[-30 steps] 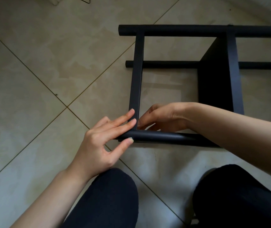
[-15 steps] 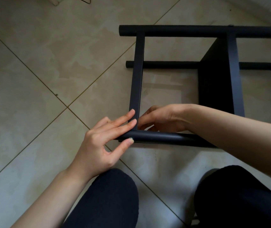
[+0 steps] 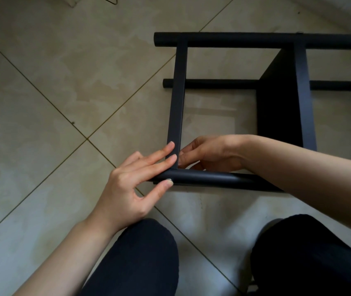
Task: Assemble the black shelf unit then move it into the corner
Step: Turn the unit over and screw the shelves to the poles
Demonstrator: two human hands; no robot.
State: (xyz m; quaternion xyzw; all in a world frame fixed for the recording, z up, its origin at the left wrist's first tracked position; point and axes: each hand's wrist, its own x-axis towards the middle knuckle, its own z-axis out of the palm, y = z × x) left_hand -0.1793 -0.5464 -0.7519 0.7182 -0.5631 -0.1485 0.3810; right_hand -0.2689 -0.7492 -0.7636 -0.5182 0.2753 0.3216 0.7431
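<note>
Two knees in dark trousers (image 3: 140,259) at the bottom edge, above glossy beige floor tiles (image 3: 42,99) with thin diagonal grout lines. Just beyond, lower centre: left hand (image 3: 127,189) with straight fingers laid along the near round matte-black tube (image 3: 208,179), thumb tip pressing a small silvery screw head (image 3: 169,180) at the tube's left end. Right hand (image 3: 210,153) reaching in from the right, fingers curled behind the flat upright slat (image 3: 177,99) at its joint with the tube; whatever is pinched there hidden. Black shelf unit (image 3: 281,107) lying on its side across centre and upper right: smooth cylindrical rails, flat rectangular crosspieces, one solid dark panel. Compared with a second ago, almost nothing altered; both hands in the same grip, frame unmoved.
</note>
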